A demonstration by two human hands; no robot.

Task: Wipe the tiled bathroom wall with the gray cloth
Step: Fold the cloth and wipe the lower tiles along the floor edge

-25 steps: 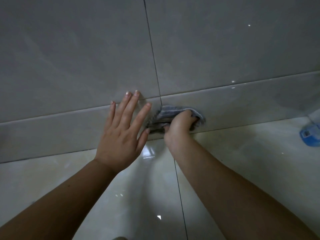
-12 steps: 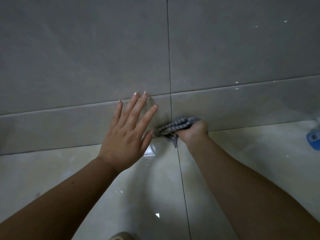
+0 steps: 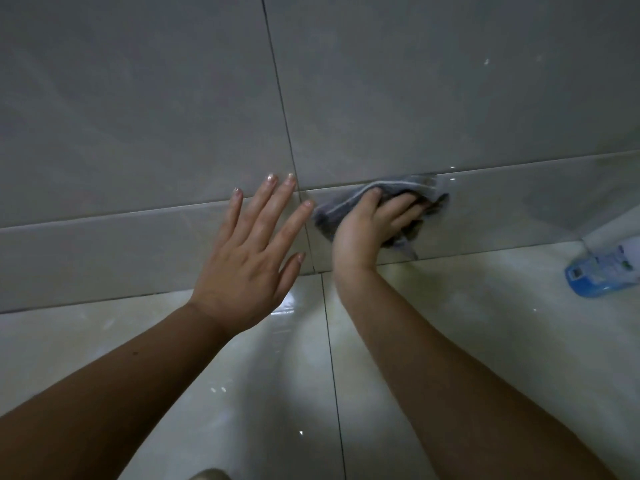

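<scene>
The wall (image 3: 173,98) is made of large grey tiles with a low skirting strip where it meets the floor. My right hand (image 3: 370,226) grips a bunched gray cloth (image 3: 398,190) and presses it against the skirting strip, just right of the vertical grout line. The cloth's upper edge reaches the seam above the strip; much of it is hidden under my fingers. My left hand (image 3: 252,258) lies flat on the wall with fingers spread, its fingertips at the same seam, a short way left of the cloth.
A glossy cream floor (image 3: 467,306) runs from the wall's base toward me. A blue and white bottle (image 3: 602,271) lies on the floor at the right edge, near the wall corner.
My right hand has slid the cloth up from the floor joint to the top of the skirting strip and slightly right. My left hand stays flat on the wall.
</scene>
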